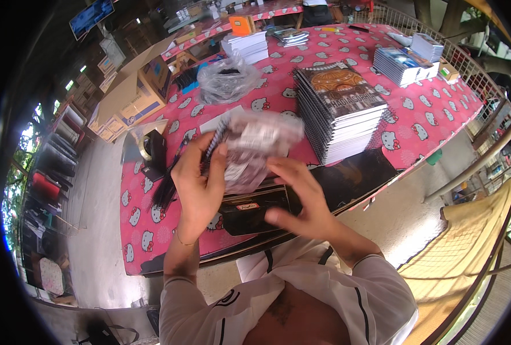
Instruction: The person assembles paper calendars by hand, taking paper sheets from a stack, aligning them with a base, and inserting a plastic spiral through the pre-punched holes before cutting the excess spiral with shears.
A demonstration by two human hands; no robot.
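Above the near edge of the table, my left hand (201, 181) is closed on the coil side of a spiral-bound notebook (258, 144), which is tilted and blurred by motion. At its lower right, my right hand (301, 201) is open, thumb and fingers spread. Its fingertips are close to the notebook's edge, and I cannot tell whether they touch it. Below the hands lies a dark, glossy flat piece with a small label (250, 215). Just right of the held notebook rises a tall stack of spiral-bound notebooks (347, 109) with a brown and orange printed cover on top.
A black tape dispenser (154, 155) and thin black strands (164, 192) lie at left. Farther back are a clear plastic bag (228, 85), a white paper stack (246, 47) and booklet stacks (399, 66). A cardboard box (132, 95) stands beyond the pink patterned tablecloth's (134, 241) left edge.
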